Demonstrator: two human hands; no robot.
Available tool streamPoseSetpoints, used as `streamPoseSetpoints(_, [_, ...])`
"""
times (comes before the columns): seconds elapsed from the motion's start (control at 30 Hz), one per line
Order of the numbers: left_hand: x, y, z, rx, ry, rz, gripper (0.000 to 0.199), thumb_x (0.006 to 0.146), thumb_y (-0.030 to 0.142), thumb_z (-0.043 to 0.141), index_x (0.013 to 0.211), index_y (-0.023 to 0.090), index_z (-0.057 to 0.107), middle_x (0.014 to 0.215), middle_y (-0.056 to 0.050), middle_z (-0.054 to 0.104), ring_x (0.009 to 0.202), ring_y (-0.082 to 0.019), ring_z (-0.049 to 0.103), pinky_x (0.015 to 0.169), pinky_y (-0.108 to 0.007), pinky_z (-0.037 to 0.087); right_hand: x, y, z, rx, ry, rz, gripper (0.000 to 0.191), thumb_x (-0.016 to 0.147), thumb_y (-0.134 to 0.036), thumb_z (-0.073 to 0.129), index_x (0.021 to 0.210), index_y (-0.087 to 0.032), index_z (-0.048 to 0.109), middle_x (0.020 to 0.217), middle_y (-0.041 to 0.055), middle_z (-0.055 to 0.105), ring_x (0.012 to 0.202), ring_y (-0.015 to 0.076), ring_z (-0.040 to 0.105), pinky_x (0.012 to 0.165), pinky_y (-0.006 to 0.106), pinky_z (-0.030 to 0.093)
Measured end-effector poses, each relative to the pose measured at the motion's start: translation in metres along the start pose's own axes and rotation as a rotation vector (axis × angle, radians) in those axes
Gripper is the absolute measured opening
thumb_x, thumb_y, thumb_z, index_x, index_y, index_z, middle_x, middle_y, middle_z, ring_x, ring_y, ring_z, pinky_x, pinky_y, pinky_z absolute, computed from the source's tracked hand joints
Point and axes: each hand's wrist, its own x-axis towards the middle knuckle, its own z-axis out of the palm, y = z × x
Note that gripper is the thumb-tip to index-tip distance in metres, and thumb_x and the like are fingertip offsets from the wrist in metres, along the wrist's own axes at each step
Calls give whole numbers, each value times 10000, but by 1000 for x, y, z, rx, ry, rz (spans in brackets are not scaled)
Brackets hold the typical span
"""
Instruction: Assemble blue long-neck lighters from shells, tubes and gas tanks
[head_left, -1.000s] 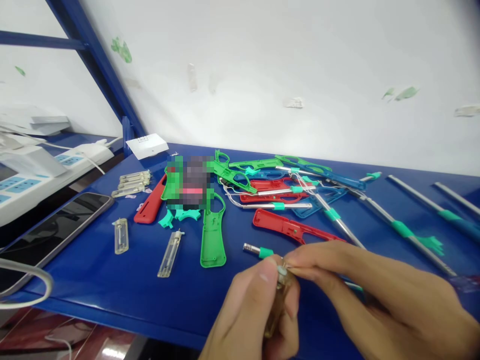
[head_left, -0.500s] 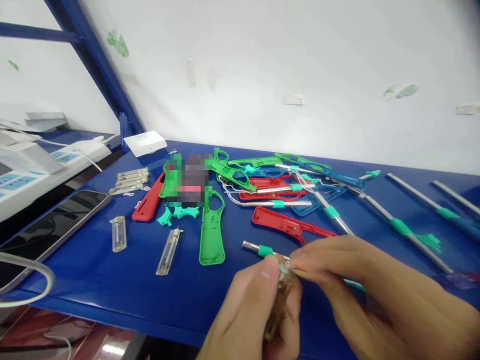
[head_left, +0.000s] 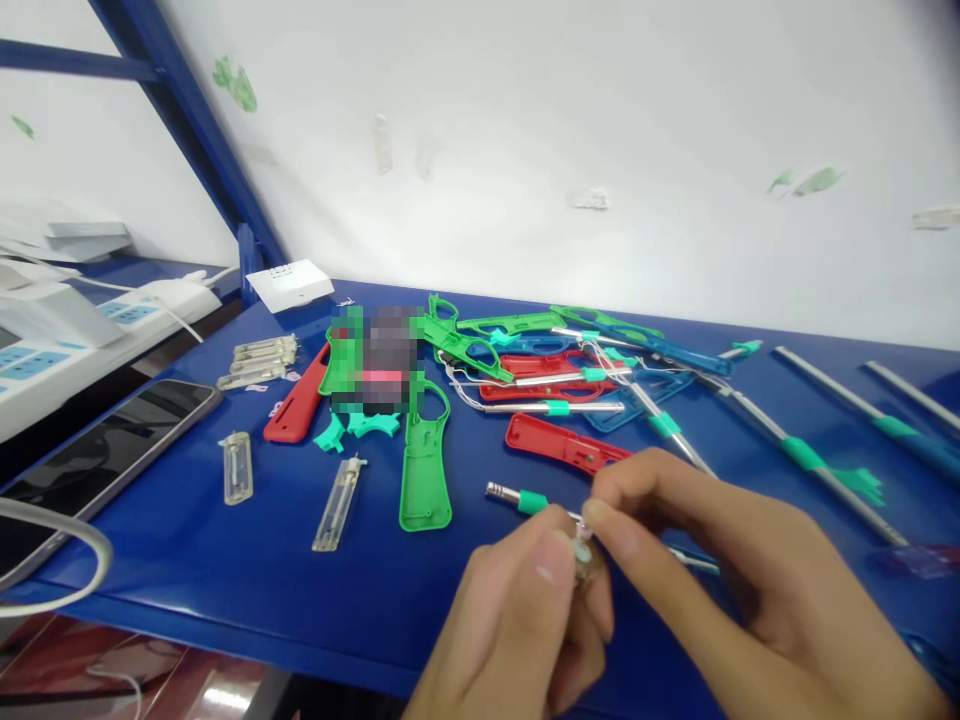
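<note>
My left hand (head_left: 525, 610) is closed around a clear lighter body (head_left: 585, 562) with a pale top, mostly hidden by the fingers. My right hand (head_left: 720, 560) pinches a small pinkish-clear piece (head_left: 583, 528) at the top of that body. Just behind the fingers lies a metal tube with a green band (head_left: 532, 502). A red handle half (head_left: 566, 445) rests beyond it, partly covered by my right hand. To the left are a green handle half (head_left: 424, 480) and two clear lighter bodies, one upright-looking (head_left: 238, 468) and one slanted (head_left: 337, 505).
A phone (head_left: 97, 470) and white cable (head_left: 94, 545) lie at the left, near a power strip (head_left: 45, 365). Several metal tubes (head_left: 802, 450) and coloured handle halves spread across the blue table (head_left: 225, 590). A white card (head_left: 291, 287) stands behind.
My right hand has shifted, its fingers now more upright over the lighter body. My left hand has moved slightly right, and the body in it shows less.
</note>
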Motion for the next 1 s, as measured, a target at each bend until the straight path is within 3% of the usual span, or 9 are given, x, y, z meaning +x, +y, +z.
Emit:
streamPoseSetpoints(0.1, [4, 7, -4, 44, -140, 113, 579, 989, 768, 557, 897, 196, 582, 661, 56, 392, 567, -89, 262, 522, -279, 163, 0, -1, -10, 133, -141, 170, 389, 1068, -520, 518, 805, -275, 667, 688, -26, 678, 632, 128, 673, 570, 200, 540])
streamPoseSetpoints(0.23, [6, 8, -5, 114, -111, 144, 571, 963, 773, 600, 952, 203, 624, 686, 61, 379, 578, -93, 254, 530, -294, 157, -4, -3, -17, 206, -142, 312, 429, 992, -650, 608, 798, -273, 680, 699, -17, 677, 663, 144, 646, 571, 217, 504])
streamPoseSetpoints(0.37, [4, 3, -4, 201, -29, 120, 555, 991, 771, 548, 1009, 228, 660, 716, 55, 366, 616, -118, 245, 571, -308, 176, -8, -6, -17, 149, -80, 316, 394, 1010, -594, 579, 778, -287, 666, 692, -29, 638, 649, 137, 590, 552, 212, 469])
streamPoseSetpoints(0.6, [5, 5, -2, 281, 20, 199, 528, 986, 754, 582, 977, 237, 692, 757, 37, 449, 706, -144, 364, 665, -322, 271, -5, -4, -16, 161, -70, 248, 384, 1036, -551, 553, 783, -278, 649, 699, -29, 609, 647, 124, 573, 541, 189, 458])
streamPoseSetpoints(0.77, [8, 5, -2, 258, -41, 235, 429, 1033, 655, 590, 1023, 238, 693, 786, 34, 492, 704, -134, 407, 662, -302, 317, -7, 0, -16, 128, -83, 146, 358, 1064, -500, 537, 800, -284, 646, 676, -49, 604, 599, 99, 577, 537, 156, 473])
streamPoseSetpoints(1.0, [10, 7, -1, 226, -66, 253, 371, 1041, 606, 609, 1007, 244, 684, 791, 34, 496, 718, -136, 430, 670, -289, 332, -8, 0, -15, 93, -51, 112, 320, 1087, -435, 516, 835, -283, 642, 707, -52, 629, 623, 92, 613, 569, 133, 500])
